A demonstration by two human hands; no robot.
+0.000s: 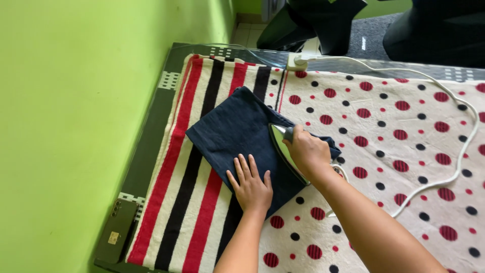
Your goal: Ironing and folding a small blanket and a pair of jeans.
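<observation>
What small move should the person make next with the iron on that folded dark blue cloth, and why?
Probably slide the silver iron, gripped by the right hand, leftward over the folded dark blue cloth. The iron sits at the cloth's right edge, most of the cloth lies to its left, and the left hand lies flat on the near corner.

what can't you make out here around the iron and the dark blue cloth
Head view only:
- Silver clothes iron: handle hidden under the right hand.
- White power cord: its iron end hidden behind the right forearm.
- Folded dark blue denim cloth: near corner covered by the left hand.
- Dotted and striped towel: cut off by the right and bottom edges.
</observation>
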